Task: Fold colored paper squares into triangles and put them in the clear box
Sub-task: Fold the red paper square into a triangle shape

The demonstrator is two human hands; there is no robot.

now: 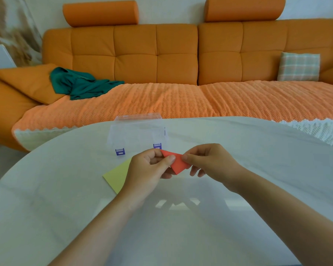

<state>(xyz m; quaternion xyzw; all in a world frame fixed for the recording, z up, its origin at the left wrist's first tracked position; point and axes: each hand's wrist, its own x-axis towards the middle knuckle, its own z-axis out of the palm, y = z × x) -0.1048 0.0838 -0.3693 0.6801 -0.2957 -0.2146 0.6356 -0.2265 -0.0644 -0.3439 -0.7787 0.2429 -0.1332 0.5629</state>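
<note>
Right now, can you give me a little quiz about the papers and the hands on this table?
1. True or false: the red paper lies flat on the table.
2. Which paper does the left hand partly hide? A yellow, B green, C blue.
3. Fill in: the clear box stands ___ the hands.
Key: 1 false, left hand and right hand pinch it; 2 A, the yellow paper; 3 beyond.

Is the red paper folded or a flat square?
Folded. The red paper shows a doubled layer with a crease and pointed corners, pinched between the left hand and right hand.
</note>
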